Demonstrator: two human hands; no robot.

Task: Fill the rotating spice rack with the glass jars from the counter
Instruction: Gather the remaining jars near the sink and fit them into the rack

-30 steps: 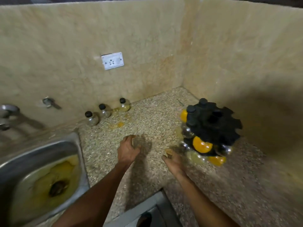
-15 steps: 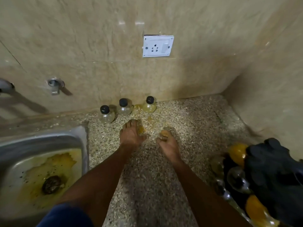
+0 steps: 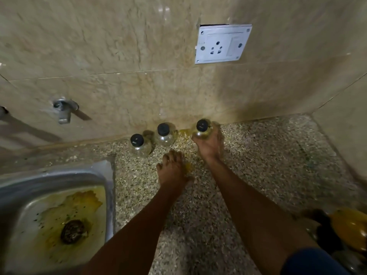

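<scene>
I am looking down at the speckled counter [image 3: 258,165] from the head camera, and three glass jars with black caps are standing in a row along the foot of the back wall [image 3: 119,56]. My right hand [image 3: 211,143] is wrapping its fingers around the rightmost jar [image 3: 202,129], gripping the round body from the near side while the cap is showing above the knuckles; whether the jar is resting on the counter or just off it I cannot tell. The middle jar [image 3: 164,133] is standing just beside it, and the left jar [image 3: 139,144] is standing next to that one, slightly nearer to me; neither is being touched. My left hand [image 3: 171,169] is hanging over the counter just in front of the middle jar, fingers loosely curled and holding nothing. A yellow smear is lying on the counter between the two hands. The spice rack [image 3: 337,235] is showing only partly at the bottom right edge, blurred, with dark arms and yellow-filled jars in it, well apart from the row. A steel sink [image 3: 59,179] with yellow stains around the drain is sitting at the left. A white socket plate [image 3: 222,43] is fixed on the wall above the jars, and a metal tap fitting [image 3: 64,110] is sticking out above the sink.
</scene>
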